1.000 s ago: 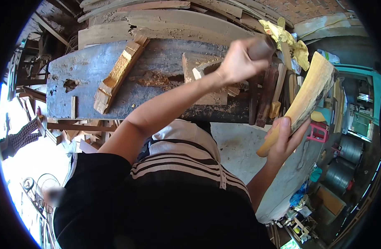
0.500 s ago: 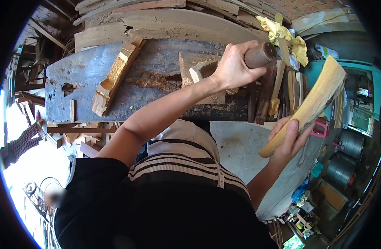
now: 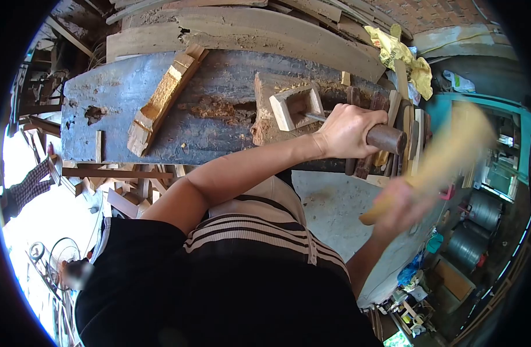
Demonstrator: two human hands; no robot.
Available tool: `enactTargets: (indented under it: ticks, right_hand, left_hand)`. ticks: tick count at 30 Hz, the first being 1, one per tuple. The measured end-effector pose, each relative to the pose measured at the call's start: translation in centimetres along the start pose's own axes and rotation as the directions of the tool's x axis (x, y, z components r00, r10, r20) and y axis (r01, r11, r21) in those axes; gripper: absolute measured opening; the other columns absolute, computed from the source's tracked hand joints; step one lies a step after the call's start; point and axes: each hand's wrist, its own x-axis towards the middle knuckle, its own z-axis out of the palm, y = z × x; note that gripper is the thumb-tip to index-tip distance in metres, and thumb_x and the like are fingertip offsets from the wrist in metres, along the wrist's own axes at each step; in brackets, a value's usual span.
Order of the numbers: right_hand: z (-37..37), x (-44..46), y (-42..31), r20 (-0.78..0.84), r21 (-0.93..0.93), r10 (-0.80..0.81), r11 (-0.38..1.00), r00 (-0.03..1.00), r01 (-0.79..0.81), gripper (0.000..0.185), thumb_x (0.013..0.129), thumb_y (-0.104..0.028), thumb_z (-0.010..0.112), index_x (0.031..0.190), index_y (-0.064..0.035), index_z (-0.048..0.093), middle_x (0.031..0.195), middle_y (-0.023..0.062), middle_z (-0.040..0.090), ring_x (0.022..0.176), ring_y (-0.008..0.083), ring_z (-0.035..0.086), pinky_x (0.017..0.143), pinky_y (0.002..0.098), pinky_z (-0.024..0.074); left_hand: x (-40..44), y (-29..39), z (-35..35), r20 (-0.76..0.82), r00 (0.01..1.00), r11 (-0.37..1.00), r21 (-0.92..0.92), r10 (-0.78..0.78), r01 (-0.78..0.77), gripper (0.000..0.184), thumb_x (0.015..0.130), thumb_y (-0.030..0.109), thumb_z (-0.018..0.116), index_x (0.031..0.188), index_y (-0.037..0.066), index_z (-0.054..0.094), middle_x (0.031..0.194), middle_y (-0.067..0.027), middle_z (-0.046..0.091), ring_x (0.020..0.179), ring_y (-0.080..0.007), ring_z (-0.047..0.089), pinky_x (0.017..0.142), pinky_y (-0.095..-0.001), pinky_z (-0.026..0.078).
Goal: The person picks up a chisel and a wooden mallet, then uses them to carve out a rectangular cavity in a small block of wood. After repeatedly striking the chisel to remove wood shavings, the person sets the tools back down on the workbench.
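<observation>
My left hand is closed around the dark wooden handle of a chisel. Its thin metal shank points left into the recess of a small hollowed wooden block. That block rests on a rough wooden board on the workbench. On the right, my right hand grips the narrow end of a pale yellow wooden club, raised to the right of the chisel handle. Hand and club are smeared by motion. The chisel's tip is hidden inside the block.
The dark, worn workbench has a broken hollow in its surface. A long notched timber lies across its left part. Several tools and sticks stand at its right end near a yellow bag. Another person's patterned sleeve shows at far left.
My left hand has come down and tilted the chisel, so its shank now shows in the block's recess. The club in my right hand has shifted slightly and blurred.
</observation>
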Motion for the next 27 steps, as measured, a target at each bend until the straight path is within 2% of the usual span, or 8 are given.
enactTargets:
  ticks: [2,4,7,8,14,21,23,27]
  right_hand:
    - [-0.1,0.8,0.5,0.188,-0.272,-0.160,0.940,0.969,0.208,0.064,0.093,-0.025,0.058,0.143,0.0068,0.034,0.129,0.0253,0.048,0.106,0.0277,0.056,0.087,0.0354,0.0481]
    - [0.0,0.4,0.0,0.043,-0.177,-0.135,0.974,0.990,0.141,0.066,0.092,-0.025,0.059,0.144,0.0062,0.033,0.126,0.0244,0.050,0.110,0.0275,0.053,0.093,0.0377,0.0449]
    - [-0.6,-1.3,1.3,-0.043,0.206,0.186,0.963,0.982,-0.173,0.067,0.091,-0.024,0.060,0.145,0.0053,0.033,0.127,0.0241,0.050,0.115,0.0282,0.050,0.099,0.0390,0.0407]
    - [1.2,0.5,-1.0,0.042,-0.076,-0.194,0.978,0.980,0.196,0.065,0.091,-0.022,0.060,0.144,0.0049,0.034,0.125,0.0228,0.051,0.113,0.0279,0.052,0.098,0.0386,0.0416]
    - [0.7,0.5,0.1,0.126,0.034,0.001,0.999,0.992,-0.005,0.072,0.089,-0.029,0.066,0.143,0.0053,0.034,0.137,0.0213,0.046,0.125,0.0312,0.046,0.106,0.0411,0.0340]
    - [0.9,-0.2,0.2,0.108,0.134,0.102,0.984,0.989,-0.116,0.069,0.090,-0.031,0.064,0.142,0.0056,0.036,0.139,0.0208,0.043,0.128,0.0308,0.042,0.109,0.0415,0.0305]
    - [0.7,0.2,0.6,0.167,0.033,-0.079,0.997,0.983,0.075,0.065,0.095,-0.025,0.054,0.148,-0.0018,0.025,0.070,0.0066,0.049,0.050,0.0114,0.046,0.044,0.0247,0.0360]
    - [0.8,0.5,-2.9,-0.016,0.309,0.000,0.951,1.000,0.005,0.064,0.098,-0.031,0.047,0.147,0.0003,0.020,0.069,0.0097,0.049,0.049,0.0135,0.046,0.042,0.0242,0.0384]
  left_hand:
    - [0.2,0.0,0.0,-0.040,0.999,1.000,-0.023,-0.002,0.001,0.029,0.069,0.026,0.075,0.088,0.012,0.059,0.070,-0.0124,0.065,0.071,-0.0363,0.066,0.061,-0.0452,0.052]
    - [0.1,-0.1,-0.3,-0.053,0.999,1.000,0.006,-0.007,0.007,0.028,0.069,0.026,0.075,0.087,0.012,0.058,0.070,-0.0129,0.065,0.071,-0.0367,0.066,0.061,-0.0457,0.052]
    - [-0.4,-0.1,-0.3,-0.021,1.000,0.999,-0.032,0.005,-0.006,0.026,0.068,0.024,0.074,0.084,0.011,0.058,0.070,-0.0136,0.065,0.070,-0.0374,0.066,0.062,-0.0455,0.052]
    - [-0.4,-0.1,-0.2,-0.014,1.000,0.999,-0.037,0.014,-0.014,0.026,0.068,0.024,0.074,0.084,0.011,0.058,0.070,-0.0136,0.065,0.070,-0.0374,0.066,0.062,-0.0455,0.052]
    - [1.9,-0.1,-3.0,-0.044,0.988,0.971,-0.192,-0.151,0.140,0.036,0.069,0.019,0.074,0.102,0.004,0.067,0.079,-0.0179,0.071,0.075,-0.0297,0.072,0.069,-0.0392,0.058]
    - [2.4,-0.7,-5.4,-0.121,0.956,0.937,-0.264,-0.268,0.229,0.021,0.080,0.015,0.071,0.091,0.001,0.062,0.076,-0.0028,0.064,0.067,-0.0097,0.059,0.064,-0.0282,0.050]
    - [2.0,-0.6,-4.8,-0.159,0.971,0.959,-0.251,-0.179,0.135,0.020,0.078,0.014,0.072,0.091,0.002,0.062,0.077,-0.0036,0.065,0.068,-0.0099,0.061,0.065,-0.0281,0.051]
    - [0.8,-0.7,-2.8,-0.112,0.988,0.981,-0.176,-0.105,0.084,0.030,0.068,0.017,0.075,0.093,0.004,0.062,0.076,-0.0181,0.068,0.072,-0.0314,0.071,0.066,-0.0394,0.056]
